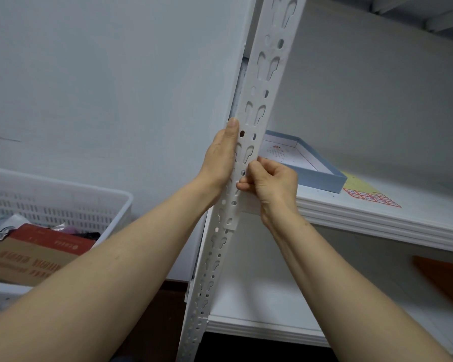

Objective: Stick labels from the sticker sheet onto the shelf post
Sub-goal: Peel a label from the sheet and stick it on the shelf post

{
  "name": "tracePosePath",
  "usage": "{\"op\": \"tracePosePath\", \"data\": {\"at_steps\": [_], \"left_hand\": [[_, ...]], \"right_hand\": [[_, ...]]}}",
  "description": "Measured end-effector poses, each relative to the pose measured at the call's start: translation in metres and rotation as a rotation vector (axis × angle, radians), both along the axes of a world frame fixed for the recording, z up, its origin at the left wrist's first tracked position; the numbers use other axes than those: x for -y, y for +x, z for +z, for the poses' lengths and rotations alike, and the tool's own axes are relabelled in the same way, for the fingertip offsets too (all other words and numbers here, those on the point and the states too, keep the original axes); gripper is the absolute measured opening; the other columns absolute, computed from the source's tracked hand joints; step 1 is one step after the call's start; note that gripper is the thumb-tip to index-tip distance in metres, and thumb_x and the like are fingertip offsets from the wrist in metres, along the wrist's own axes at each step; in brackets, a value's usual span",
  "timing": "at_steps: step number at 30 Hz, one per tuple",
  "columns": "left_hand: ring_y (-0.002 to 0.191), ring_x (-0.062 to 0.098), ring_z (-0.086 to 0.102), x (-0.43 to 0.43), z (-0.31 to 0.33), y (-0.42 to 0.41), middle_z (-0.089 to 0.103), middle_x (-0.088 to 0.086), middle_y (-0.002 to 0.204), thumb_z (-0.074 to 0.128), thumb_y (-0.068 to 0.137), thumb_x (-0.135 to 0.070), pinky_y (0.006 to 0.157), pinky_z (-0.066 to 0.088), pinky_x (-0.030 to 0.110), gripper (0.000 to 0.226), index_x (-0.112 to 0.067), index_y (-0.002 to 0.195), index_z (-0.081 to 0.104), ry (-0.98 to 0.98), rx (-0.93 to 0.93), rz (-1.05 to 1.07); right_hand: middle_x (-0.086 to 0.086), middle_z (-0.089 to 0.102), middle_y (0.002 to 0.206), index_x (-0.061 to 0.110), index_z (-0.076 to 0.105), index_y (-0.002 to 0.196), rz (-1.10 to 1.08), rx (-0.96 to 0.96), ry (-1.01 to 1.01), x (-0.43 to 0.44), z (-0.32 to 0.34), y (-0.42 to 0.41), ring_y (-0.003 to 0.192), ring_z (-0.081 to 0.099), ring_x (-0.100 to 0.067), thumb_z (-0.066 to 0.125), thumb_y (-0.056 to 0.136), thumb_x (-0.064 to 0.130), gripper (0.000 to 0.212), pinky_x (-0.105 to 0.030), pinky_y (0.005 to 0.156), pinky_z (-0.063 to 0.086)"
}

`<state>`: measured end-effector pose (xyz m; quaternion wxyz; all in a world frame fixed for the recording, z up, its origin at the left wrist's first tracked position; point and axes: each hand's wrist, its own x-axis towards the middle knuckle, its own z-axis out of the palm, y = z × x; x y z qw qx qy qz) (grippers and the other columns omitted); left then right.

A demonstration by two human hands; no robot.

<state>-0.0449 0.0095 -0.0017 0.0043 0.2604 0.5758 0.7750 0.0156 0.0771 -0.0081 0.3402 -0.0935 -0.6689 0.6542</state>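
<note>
The white perforated shelf post [262, 82] runs up the middle of the view, leaning right at the top. My left hand [220, 158] lies flat along its left edge, thumb pointing up. My right hand [270, 181] is curled, its fingertips pinched against the post's right edge at about the same height; whether a label sits under them is hidden. The sticker sheet [372, 198], yellow with red-framed labels, lies on the upper shelf board at the right, apart from both hands.
A shallow blue box lid [324, 176] rests on the white shelf board [377, 223] behind my right hand. A white slotted basket [63, 202] with a cardboard box and packets stands at the left. A lower shelf board [259, 304] holds something orange [445, 278].
</note>
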Motion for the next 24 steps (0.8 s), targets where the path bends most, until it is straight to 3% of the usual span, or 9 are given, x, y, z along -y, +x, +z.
{"op": "tracePosePath", "data": {"at_steps": [4,11,16,20,24], "left_hand": [[0.108,0.021,0.062,0.0002,-0.0003,-0.0006,0.065,0.005,0.118,0.034,0.093,-0.06,0.1,0.047,0.042,0.057,-0.018,0.123,0.057,0.002,0.0,-0.006],[0.102,0.021,0.064,0.0005,0.0001,-0.0017,0.066,0.007,0.115,0.033,0.095,-0.057,0.097,0.049,0.039,0.056,-0.014,0.121,0.058,0.008,0.0,-0.022],[0.103,0.022,0.064,0.0013,0.0,-0.002,0.066,0.007,0.115,0.033,0.093,-0.06,0.096,0.049,0.04,0.058,-0.015,0.122,0.057,0.007,0.002,-0.029],[0.099,0.024,0.064,0.001,-0.0007,-0.001,0.066,0.008,0.114,0.034,0.09,-0.063,0.093,0.05,0.042,0.062,-0.014,0.121,0.057,0.009,-0.005,-0.025],[0.095,0.021,0.064,0.0012,-0.0005,-0.0014,0.066,0.007,0.111,0.034,0.092,-0.061,0.092,0.051,0.04,0.059,-0.014,0.121,0.057,0.011,-0.003,-0.022]], "right_hand": [[0.008,0.057,0.043,0.011,0.065,0.069,0.004,-0.005,0.029,-0.0014,-0.0006,-0.0007,0.037,0.054,-0.006,0.049,0.082,-0.004,0.025,-0.016,0.049,0.053],[0.008,0.062,0.05,0.014,0.067,0.07,0.072,0.024,0.055,-0.0089,-0.0019,0.002,0.041,0.054,-0.006,0.053,0.082,-0.003,0.025,-0.016,0.052,0.052],[0.006,0.056,0.042,0.016,0.061,0.057,-0.025,0.071,0.203,-0.0068,0.003,-0.0002,0.038,0.055,-0.012,0.054,0.078,0.002,0.026,-0.033,0.061,0.055],[0.002,0.056,0.041,0.016,0.061,0.055,-0.062,0.081,0.273,-0.0081,0.0041,0.0004,0.037,0.055,-0.016,0.055,0.076,0.004,0.025,-0.036,0.06,0.055],[0.004,0.057,0.042,0.013,0.065,0.062,-0.033,0.07,0.266,-0.0092,0.0051,0.0022,0.037,0.054,-0.011,0.053,0.077,-0.002,0.024,-0.025,0.051,0.054]]}}
